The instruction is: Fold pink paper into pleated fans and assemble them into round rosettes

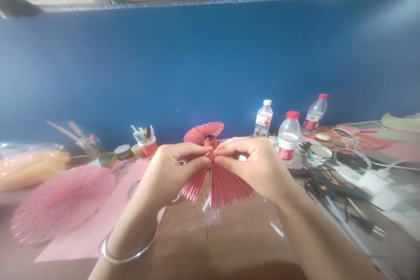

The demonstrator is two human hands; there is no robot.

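Observation:
A pleated red paper fan (229,186) hangs below my fingers, its folds gathered at the top and spreading downward in two parts. My left hand (177,168) pinches the gathered top from the left, thumb and forefinger pressed on it. My right hand (252,162) pinches the same spot from the right, its fingertips nearly meeting those of the left. Just behind the fingertips stands a red roll with a dark opening (210,141). Another red scalloped paper fan (203,131) shows beyond it.
At left lie a round pink pleated paper (65,201) and a flat pink sheet (88,236). A cup of pens (147,144) stands behind. Bottles, including a red-capped one (288,135), stand at back right, near black cables and a glue gun (331,186). A blue partition (210,61) rises behind.

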